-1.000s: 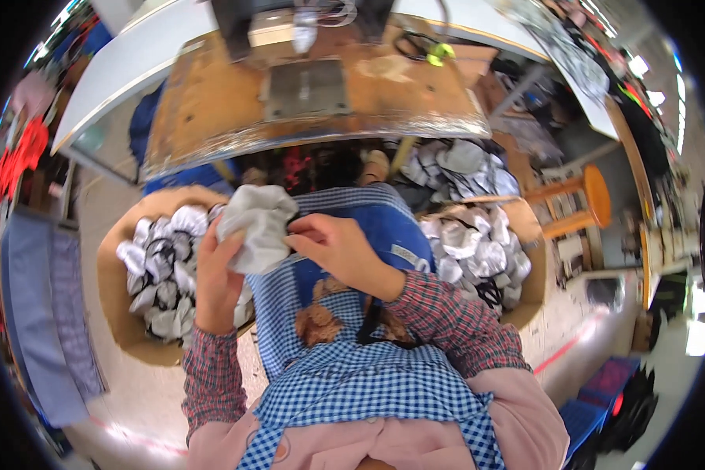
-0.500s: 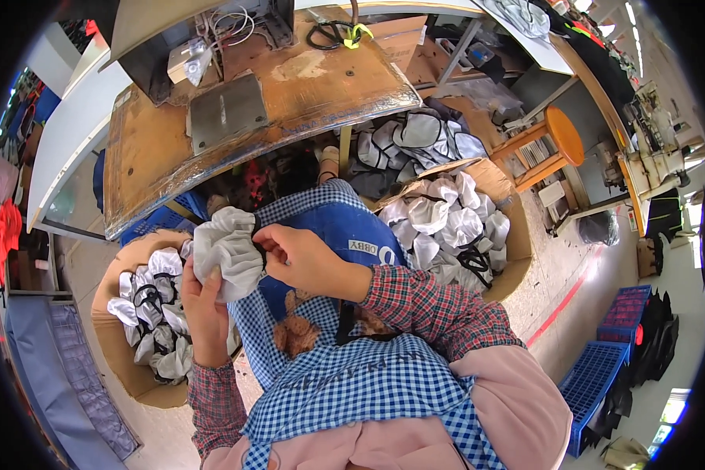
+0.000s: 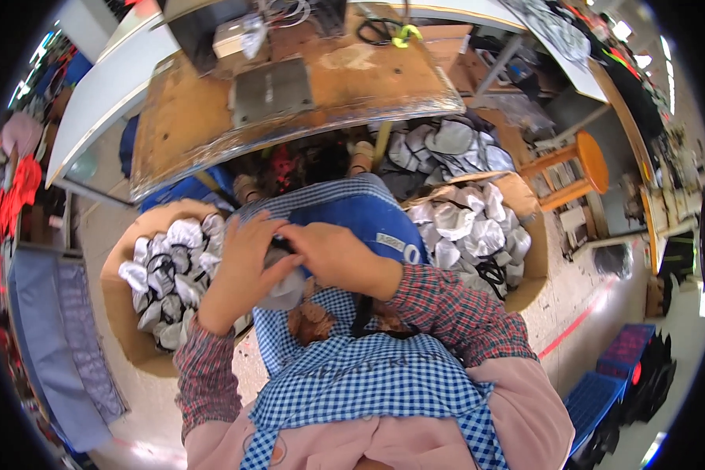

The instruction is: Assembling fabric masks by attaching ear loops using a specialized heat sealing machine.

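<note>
Above my lap I hold a grey gathered fabric piece (image 3: 283,288), partly covered by my fingers. My left hand (image 3: 247,266) wraps over its upper left side, thumb lying across it. My right hand (image 3: 341,254) is closed, its curled fingers meeting the left fingertips at the piece's upper edge; the exact pinch there is hidden and slightly blurred. Beneath lies a blue cloth (image 3: 345,223) over my checked apron (image 3: 360,380). Left of my hands, a cardboard box (image 3: 121,313) holds many similar silvery-white pieces with black edging.
Another cardboard box (image 3: 534,286) of similar pieces stands at my right. A worn wooden worktable (image 3: 352,86) with a metal plate (image 3: 272,92) spans the front. More grey pieces (image 3: 450,145) lie under it. An orange stool (image 3: 591,162) and blue crates (image 3: 595,403) are farther right.
My left hand has turned over the fabric piece, which is now lower and mostly covered. My right hand has moved along to the left hand's fingertips. The whole view has shifted slightly.
</note>
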`<action>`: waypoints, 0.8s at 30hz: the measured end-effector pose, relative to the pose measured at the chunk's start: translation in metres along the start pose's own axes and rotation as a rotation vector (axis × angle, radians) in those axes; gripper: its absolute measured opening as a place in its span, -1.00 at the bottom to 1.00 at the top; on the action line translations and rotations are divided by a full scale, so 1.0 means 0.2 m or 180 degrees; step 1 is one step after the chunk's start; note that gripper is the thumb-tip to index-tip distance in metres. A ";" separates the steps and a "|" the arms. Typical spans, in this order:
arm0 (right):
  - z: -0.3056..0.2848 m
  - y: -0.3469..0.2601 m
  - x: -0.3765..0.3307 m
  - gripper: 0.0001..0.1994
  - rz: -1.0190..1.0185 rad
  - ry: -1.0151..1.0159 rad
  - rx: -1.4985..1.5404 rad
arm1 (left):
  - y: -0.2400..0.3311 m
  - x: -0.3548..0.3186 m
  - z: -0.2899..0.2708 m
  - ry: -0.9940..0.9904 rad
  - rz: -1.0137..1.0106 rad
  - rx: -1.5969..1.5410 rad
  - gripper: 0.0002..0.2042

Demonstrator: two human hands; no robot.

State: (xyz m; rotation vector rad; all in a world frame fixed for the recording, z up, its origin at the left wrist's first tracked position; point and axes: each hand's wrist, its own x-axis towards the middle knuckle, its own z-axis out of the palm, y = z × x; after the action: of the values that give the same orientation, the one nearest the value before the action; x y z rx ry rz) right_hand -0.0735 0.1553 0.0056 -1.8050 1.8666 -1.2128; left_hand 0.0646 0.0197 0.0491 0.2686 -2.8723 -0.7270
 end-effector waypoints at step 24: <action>-0.20 0.00 0.04 -0.49 -0.0959 -0.0144 -0.0506 | -0.09 0.07 0.01 -0.0496 -0.0891 -0.1795 -0.76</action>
State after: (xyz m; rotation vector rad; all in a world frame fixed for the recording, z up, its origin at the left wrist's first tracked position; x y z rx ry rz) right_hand -0.1031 0.1628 0.0336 -2.2449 1.7556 -1.1306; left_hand 0.0528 0.0024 0.0408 0.5539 -2.6397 -1.6238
